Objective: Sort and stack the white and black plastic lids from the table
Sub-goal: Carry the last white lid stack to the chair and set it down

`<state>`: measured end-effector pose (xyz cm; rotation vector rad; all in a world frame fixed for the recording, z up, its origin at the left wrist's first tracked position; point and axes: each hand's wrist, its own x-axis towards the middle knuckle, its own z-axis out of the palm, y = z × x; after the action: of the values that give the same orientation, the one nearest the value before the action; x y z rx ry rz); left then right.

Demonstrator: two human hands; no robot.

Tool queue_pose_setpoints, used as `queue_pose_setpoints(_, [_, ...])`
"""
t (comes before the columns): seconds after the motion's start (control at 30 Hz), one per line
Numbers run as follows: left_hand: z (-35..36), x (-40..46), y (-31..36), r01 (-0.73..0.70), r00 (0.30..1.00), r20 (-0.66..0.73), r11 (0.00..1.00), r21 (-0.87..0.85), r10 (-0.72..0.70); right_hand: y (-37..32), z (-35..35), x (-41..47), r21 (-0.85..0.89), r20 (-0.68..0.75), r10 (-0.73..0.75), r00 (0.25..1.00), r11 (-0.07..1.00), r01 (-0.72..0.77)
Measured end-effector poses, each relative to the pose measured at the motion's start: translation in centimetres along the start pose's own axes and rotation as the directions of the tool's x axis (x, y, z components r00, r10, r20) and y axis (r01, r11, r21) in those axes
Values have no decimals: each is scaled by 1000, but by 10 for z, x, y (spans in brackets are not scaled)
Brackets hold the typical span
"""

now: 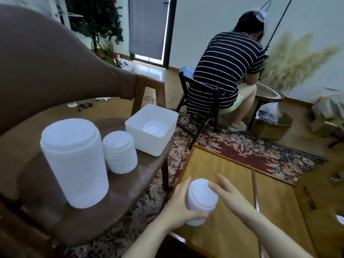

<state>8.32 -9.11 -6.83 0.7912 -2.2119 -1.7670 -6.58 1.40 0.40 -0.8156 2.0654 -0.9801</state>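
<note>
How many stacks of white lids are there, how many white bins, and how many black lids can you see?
White lid stacks: 3 (tall stack, short stack, stack held in the hands)
White bins: 1
Black lids: 0 in view
Total: 4

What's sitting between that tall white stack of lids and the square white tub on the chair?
A shorter stack of white lids stands between the tall stack and the square tub, close beside the tall one. The head view shows it.
</note>
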Motion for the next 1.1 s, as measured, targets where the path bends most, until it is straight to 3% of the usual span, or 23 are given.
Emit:
queue_pose_setpoints(0.07, [-19, -7, 13, -109, 987, -101, 977, 181, 129, -32, -6, 11, -128, -78, -203, 976, 973, 192])
queue_pose_setpoints(0.1, [-31, -11, 22, -195, 929, -246, 931, 307, 276, -49, -7, 19, -187, -89, -297, 951, 942, 277])
queue_pose_setpoints(0.17, [-56, -12, 36, -253, 641, -476, 751, 609, 602, -82, -6, 38, -292, -68, -464, 883, 856, 427])
queue_pose_setpoints(0.2, [-71, -10, 42, -183, 509, -509, 665, 724, 694, -97, -4, 48, -351, -46, -530, 847, 802, 483])
queue_pose_setpoints(0.23, [-86, -7, 48, -77, 454, -516, 609, 790, 727, -112, 0, 58, -406, -20, -584, 812, 747, 527])
queue_pose_setpoints(0.33, [-124, 4, 54, 231, 520, -553, 516, 825, 651, -150, 18, 88, -487, 78, -651, 755, 636, 598])
queue_pose_setpoints(0.4, [-138, 9, 55, 307, 597, -567, 490, 815, 568, -168, 31, 108, -489, 157, -621, 768, 626, 607])
queue_pose_setpoints(0.5, [-146, 13, 55, 344, 615, -537, 417, 841, 577, -189, 47, 136, -535, 298, -536, 790, 591, 603])
queue_pose_setpoints(0.6, [-151, 14, 54, 335, 595, -500, 372, 866, 629, -203, 66, 163, -674, 391, -451, 802, 453, 583])
queue_pose_setpoints(0.8, [-153, 18, 50, 307, 566, -489, 381, 872, 664, -212, 98, 191, -883, 415, -253, 874, 121, 454])
queue_pose_setpoints(0.9, [-154, 17, 49, 290, 531, -482, 386, 876, 697, -208, 108, 198, -908, 404, -218, 888, 20, 418])
queue_pose_setpoints(1.0, [-155, 16, 50, 295, 553, -485, 384, 875, 678, -206, 110, 200, -904, 409, -191, 892, 47, 425])
queue_pose_setpoints(1.1, [-155, 17, 50, 295, 558, -478, 377, 878, 679, -210, 101, 198, -854, 397, -213, 893, 271, 444])
